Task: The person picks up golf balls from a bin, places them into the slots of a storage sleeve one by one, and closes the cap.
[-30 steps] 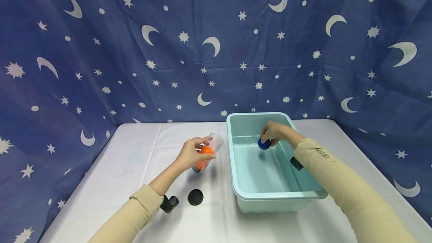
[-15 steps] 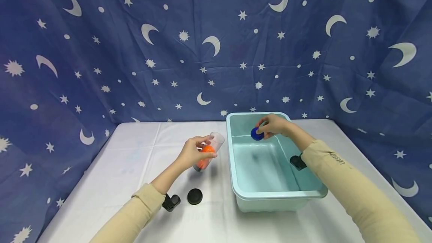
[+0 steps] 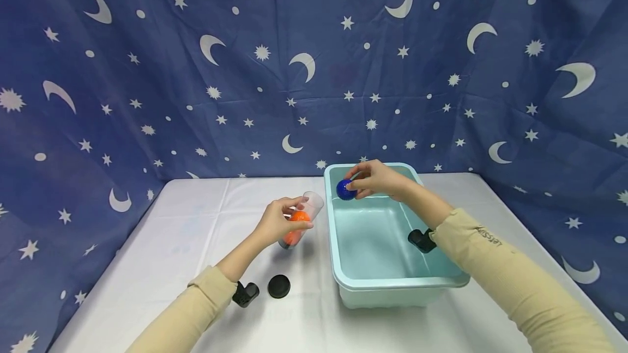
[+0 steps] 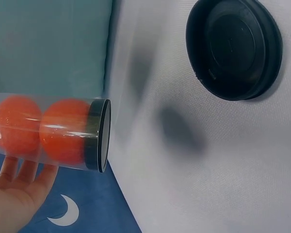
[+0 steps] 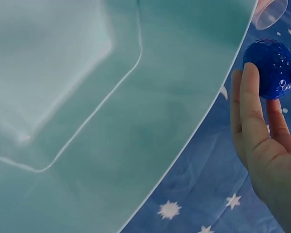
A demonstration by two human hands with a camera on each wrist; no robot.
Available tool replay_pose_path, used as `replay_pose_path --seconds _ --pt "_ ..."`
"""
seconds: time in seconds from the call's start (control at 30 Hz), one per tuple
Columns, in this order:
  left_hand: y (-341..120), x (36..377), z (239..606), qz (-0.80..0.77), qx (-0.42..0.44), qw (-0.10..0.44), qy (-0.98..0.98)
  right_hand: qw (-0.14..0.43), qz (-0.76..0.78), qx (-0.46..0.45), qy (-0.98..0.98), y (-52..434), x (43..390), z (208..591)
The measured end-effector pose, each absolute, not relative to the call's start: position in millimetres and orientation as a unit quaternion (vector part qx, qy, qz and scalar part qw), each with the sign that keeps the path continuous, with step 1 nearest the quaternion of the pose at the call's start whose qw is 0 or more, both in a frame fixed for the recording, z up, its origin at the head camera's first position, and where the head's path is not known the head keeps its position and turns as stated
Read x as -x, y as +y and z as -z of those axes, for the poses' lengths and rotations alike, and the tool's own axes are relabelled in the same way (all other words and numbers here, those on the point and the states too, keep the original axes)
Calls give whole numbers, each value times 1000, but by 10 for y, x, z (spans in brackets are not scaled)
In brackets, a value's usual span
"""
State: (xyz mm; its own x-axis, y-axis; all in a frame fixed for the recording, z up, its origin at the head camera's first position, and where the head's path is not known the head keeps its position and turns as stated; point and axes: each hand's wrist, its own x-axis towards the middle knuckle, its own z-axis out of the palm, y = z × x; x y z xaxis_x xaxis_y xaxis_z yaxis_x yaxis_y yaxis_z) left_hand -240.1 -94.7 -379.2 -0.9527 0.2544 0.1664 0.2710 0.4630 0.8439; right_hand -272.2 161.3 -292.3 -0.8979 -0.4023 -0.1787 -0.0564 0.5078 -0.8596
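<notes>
Big blue star cloth [image 3: 304, 70] hangs behind a white table [image 3: 171, 233]. On the table sits a teal tub [image 3: 392, 282], w/ nothing seen inside. Left of the tub, the left hand [image 3: 277, 222] grips a clear tube [image 3: 300, 225], fingers curled round it. The tube leans, open end up and tipped toward the tub, black base down near the table. Two orange balls [image 4: 39, 128] show inside it in the wrist view. A black lid [image 3: 278, 286] lies flat on the table, nearer the person, apart from the tube.

The right hand [image 3: 375, 178] pinches a small blue ball [image 3: 345, 189] w/ its fingertips, held up over the tub's far left corner. The tube's mouth lies just left of the ball, across the tub rim. So the right hand is the one nearer the ball; the left is nearer the tube.
</notes>
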Motion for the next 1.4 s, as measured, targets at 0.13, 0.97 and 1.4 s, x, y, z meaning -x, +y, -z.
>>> replay_pose_path --seconds 0.13,0.97,1.4 --pt "-944 2394 3797 495 149 3 -856 184 468 143 852 1493 2677 2893" --pt "-905 2411 3778 500 158 -1 -851 180 487 169 838 1127 2610 2874" --pt "-919 2401 3812 496 144 4 -856 166 514 154 827 1154 2561 2791"
